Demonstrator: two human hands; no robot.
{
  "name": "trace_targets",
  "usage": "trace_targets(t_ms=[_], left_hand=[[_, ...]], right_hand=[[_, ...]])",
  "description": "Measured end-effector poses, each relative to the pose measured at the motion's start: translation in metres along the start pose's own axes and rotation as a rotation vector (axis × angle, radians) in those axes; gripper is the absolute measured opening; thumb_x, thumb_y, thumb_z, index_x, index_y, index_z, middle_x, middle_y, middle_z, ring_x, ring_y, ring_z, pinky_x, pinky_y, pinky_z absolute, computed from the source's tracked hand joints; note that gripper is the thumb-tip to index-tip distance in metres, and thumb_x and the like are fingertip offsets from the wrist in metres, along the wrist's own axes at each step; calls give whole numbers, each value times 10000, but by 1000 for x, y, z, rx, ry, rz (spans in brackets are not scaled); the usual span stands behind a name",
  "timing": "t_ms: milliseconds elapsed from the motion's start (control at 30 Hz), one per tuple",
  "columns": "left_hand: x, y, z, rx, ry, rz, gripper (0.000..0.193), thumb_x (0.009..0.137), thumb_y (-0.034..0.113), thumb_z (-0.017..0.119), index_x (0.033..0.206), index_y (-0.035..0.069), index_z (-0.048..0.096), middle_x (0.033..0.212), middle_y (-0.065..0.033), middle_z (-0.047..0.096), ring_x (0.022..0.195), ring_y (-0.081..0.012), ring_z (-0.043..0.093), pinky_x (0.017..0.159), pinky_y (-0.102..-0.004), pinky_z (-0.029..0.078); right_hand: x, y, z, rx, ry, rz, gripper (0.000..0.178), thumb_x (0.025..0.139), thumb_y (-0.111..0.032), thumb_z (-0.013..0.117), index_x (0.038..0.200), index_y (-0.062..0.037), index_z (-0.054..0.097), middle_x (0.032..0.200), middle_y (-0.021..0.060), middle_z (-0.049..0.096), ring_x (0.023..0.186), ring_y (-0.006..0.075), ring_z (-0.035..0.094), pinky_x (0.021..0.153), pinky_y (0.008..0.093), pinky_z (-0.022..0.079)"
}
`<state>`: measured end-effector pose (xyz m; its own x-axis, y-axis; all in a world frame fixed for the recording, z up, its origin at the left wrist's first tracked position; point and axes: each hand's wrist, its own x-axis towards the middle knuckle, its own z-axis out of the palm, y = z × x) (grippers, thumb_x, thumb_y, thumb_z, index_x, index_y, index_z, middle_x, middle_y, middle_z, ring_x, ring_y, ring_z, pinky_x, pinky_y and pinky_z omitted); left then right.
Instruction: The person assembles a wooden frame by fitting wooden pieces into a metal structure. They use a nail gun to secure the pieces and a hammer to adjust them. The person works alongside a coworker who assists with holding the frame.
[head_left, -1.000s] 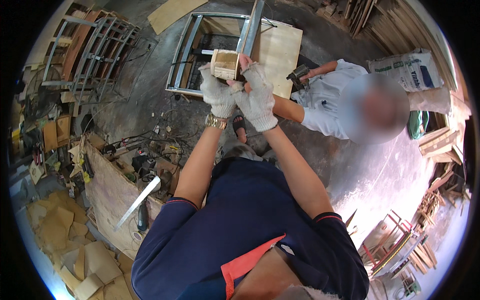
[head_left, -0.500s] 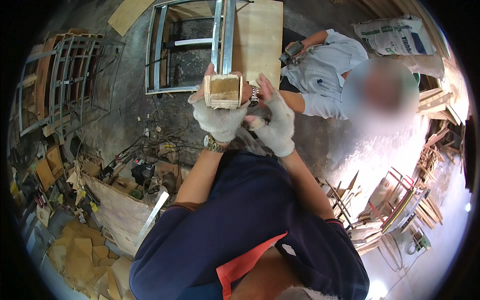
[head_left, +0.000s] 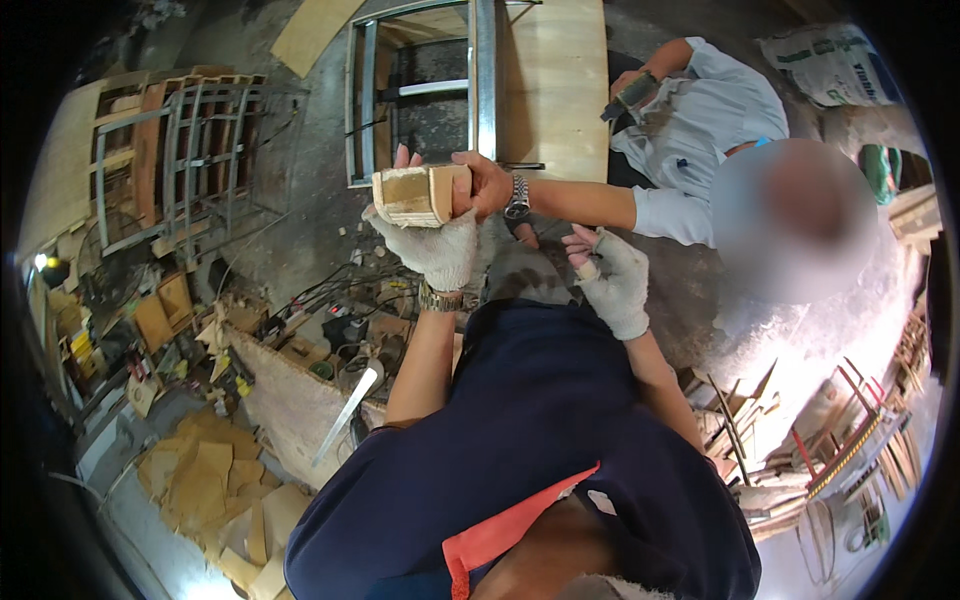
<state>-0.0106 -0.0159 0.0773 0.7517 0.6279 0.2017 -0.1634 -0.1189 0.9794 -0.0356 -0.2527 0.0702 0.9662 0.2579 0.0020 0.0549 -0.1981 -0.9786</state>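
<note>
My left hand [head_left: 432, 252], in a white fingerless glove with a watch at the wrist, is closed around the underside of a small boxy wooden piece [head_left: 408, 196]. The piece has rough, pale layered edges and a brown recessed face. A co-worker's bare hand [head_left: 487, 186], reaching in from the right, grips the right side of the same piece. Apart from it, to the right and below the co-worker's forearm, my gloved right hand [head_left: 614, 283] holds nothing, its fingers apart and slightly bent.
A metal frame with a plywood panel [head_left: 553, 95] lies ahead. The co-worker [head_left: 690, 130] crouches at right, a dark tool [head_left: 632, 92] in the other hand. Stacked metal frames [head_left: 180, 160] stand left; cardboard scraps [head_left: 205, 465] lie lower left, wood offcuts [head_left: 800, 480] lower right.
My right hand has moved away from the wooden piece, to the right. The piece has turned a little, and the co-worker's hand on its side now shows more. The whole view has shifted.
</note>
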Motion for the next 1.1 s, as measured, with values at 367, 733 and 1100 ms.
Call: trace_targets(t_ms=[367, 733, 1100], left_hand=[[-1, 28, 7, 427, 154, 66, 845, 836, 170, 869, 1473, -32, 351, 1423, -209, 584, 1239, -267, 603, 1064, -393, 505], [3, 36, 9, 487, 157, 20, 852, 833, 131, 871, 1484, -22, 344, 1388, -202, 605, 1244, -256, 605, 1072, -386, 498], [2, 38, 9, 493, 165, -8, 816, 838, 102, 862, 1469, -5, 356, 1403, -204, 588, 1247, -258, 597, 1070, -391, 503]], right_hand=[[-14, 44, -79, 108, -70, 60, 309, 900, -52, 743, 1199, 18, 714, 965, 91, 768, 812, 134, 728, 744, 263, 570], [-12, 58, -106, 122, -130, 126, 295, 900, -48, 737, 1189, 9, 722, 967, 93, 768, 800, 135, 720, 727, 262, 570], [-8, 64, -100, 133, -191, 192, 345, 955, -180, 703, 1208, 55, 701, 936, 120, 762, 781, 148, 696, 758, 288, 548]])
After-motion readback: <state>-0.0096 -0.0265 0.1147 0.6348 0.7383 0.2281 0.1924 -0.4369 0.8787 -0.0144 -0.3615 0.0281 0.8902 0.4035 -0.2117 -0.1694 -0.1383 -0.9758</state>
